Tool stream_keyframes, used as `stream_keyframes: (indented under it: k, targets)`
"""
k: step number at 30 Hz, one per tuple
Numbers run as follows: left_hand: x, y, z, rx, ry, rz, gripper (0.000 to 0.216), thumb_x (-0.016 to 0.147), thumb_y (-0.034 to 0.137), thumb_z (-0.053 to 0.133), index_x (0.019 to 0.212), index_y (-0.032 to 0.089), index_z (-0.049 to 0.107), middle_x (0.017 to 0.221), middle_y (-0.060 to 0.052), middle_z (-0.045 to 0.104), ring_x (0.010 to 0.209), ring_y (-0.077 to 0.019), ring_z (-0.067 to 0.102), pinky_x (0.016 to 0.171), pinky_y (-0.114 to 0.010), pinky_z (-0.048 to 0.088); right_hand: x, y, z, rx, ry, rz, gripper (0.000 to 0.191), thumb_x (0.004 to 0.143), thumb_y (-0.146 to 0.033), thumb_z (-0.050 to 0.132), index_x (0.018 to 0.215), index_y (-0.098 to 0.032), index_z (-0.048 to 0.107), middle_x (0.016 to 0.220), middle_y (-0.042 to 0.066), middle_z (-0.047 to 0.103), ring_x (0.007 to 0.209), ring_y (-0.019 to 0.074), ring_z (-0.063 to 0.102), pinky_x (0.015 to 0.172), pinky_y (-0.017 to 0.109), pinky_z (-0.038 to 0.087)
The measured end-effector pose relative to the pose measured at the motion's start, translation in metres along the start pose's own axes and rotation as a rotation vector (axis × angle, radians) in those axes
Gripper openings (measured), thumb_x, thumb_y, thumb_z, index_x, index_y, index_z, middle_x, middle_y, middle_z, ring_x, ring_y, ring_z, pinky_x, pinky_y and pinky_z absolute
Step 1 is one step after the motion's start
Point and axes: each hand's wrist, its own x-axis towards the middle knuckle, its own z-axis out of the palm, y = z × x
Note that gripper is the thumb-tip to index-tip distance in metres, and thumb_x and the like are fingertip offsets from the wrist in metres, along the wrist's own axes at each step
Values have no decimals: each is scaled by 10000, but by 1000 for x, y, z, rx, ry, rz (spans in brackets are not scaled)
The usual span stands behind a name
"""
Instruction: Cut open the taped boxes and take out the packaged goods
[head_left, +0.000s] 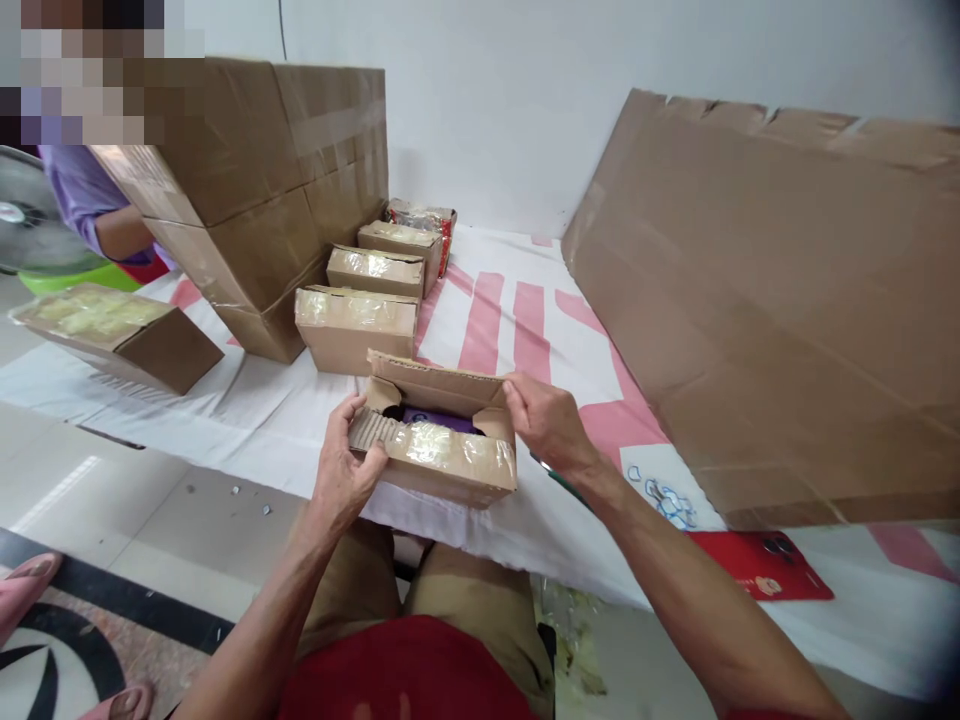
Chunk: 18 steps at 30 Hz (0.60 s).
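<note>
A small brown cardboard box (442, 480) with clear tape along its side sits at the table's front edge, its top open. My left hand (349, 455) grips its left end, thumb on the near side and fingers round the far corner. With my right hand (544, 415) I pinch the right corner of the raised rear flap (442, 383). Inside the box lies something purple (442, 420), mostly hidden by the walls. By my right wrist a thin dark green object (562, 482) is partly covered by my arm.
Several taped boxes (356, 330) stand in a row behind, beside a tall stack of cartons (292, 160). Another taped box (169, 350) sits left. A large cardboard sheet (772, 300) leans right, near a red phone (750, 565). Someone's purple sleeve (71, 195) shows at far left.
</note>
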Motion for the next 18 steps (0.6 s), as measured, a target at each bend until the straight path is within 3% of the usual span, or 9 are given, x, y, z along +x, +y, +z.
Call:
stream_keyframes:
  k: [5, 10, 13, 16, 18]
  targets:
    - [1, 2, -5, 37, -33, 9, 554, 830, 229, 575, 1380, 192, 526, 1396, -140, 595, 1336, -304, 571, 1149, -504, 465, 3, 5, -5, 165, -3, 110, 350, 1037, -350, 373, 1018, -213, 695, 844, 68, 746, 733, 224, 663, 672, 317, 447]
    - [13, 25, -12, 276, -38, 299, 462, 791, 165, 577, 1243, 229, 645, 1431, -127, 604, 1367, -328, 542, 1159, -537, 431, 19, 12, 0, 371, -18, 203, 315, 997, -364, 425, 1007, -213, 701, 902, 56, 753, 798, 218, 679, 712, 316, 507]
    - [30, 39, -10, 368, -209, 458, 489, 732, 136, 562, 1198, 226, 681, 1271, -111, 708, 1256, -335, 607, 1107, -531, 455, 25, 16, 4, 420, -29, 222, 318, 979, -361, 429, 974, -207, 707, 866, 51, 742, 766, 214, 668, 675, 313, 514]
    - [49, 48, -8, 437, -422, 474, 503, 670, 142, 554, 1145, 199, 708, 1040, -109, 751, 1034, -326, 661, 983, -506, 510, 23, 16, 6, 412, 18, 228, 309, 974, -367, 446, 951, -201, 706, 867, 60, 749, 785, 223, 676, 704, 323, 508]
    - [56, 54, -10, 464, -483, 494, 418, 671, 138, 549, 1045, 203, 723, 904, -88, 723, 896, -293, 645, 909, -473, 524, 20, 16, 6, 397, 58, 226, 304, 978, -368, 454, 949, -200, 705, 886, 69, 759, 809, 230, 684, 740, 332, 500]
